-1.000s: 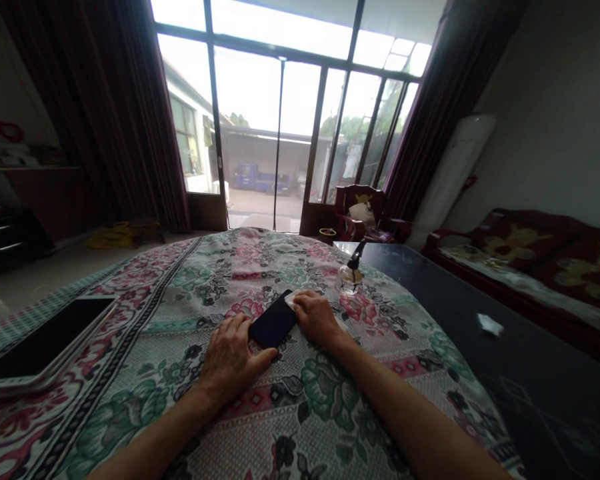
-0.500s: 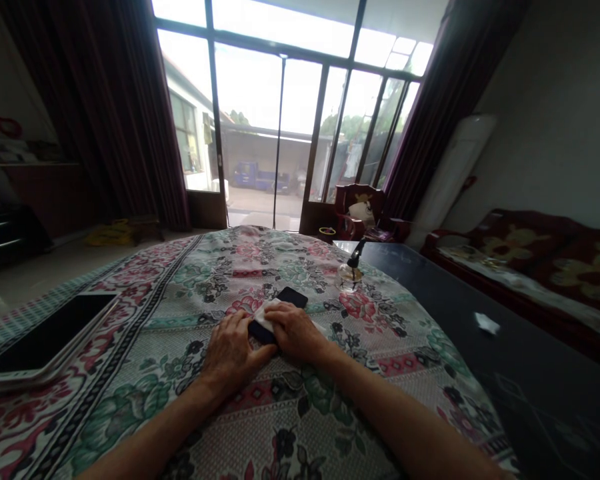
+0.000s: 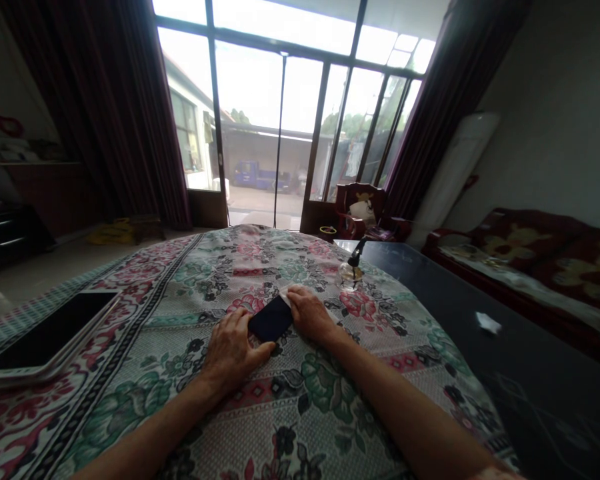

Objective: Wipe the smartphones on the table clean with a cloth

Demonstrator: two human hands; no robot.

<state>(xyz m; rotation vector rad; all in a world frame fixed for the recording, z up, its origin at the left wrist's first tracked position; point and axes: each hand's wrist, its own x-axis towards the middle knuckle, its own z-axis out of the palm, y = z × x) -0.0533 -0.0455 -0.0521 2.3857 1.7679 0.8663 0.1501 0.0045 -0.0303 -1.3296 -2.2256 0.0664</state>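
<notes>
A dark smartphone (image 3: 270,321) lies flat on the flowered tablecloth (image 3: 300,427), screen side up and slanting away to the right. My left hand (image 3: 230,343) grips its near left end, thumb at the bottom edge and fingers along the left side. At the phone's far right end, my right hand (image 3: 311,315) presses a white tissue or cloth (image 3: 283,293) against it with bent fingers. Most of that white piece is hidden under the fingers.
A white-edged tablet (image 3: 50,333) lies at the left on the cloth. Beyond my right hand stands a clear bottle (image 3: 350,277) with a black spray top. A crumpled white tissue (image 3: 488,323) rests on the dark table (image 3: 520,373) at the right.
My right hand has slid the white piece up and right along the phone to its far end, uncovering the middle of the screen. My left hand has stayed at the phone's left end.
</notes>
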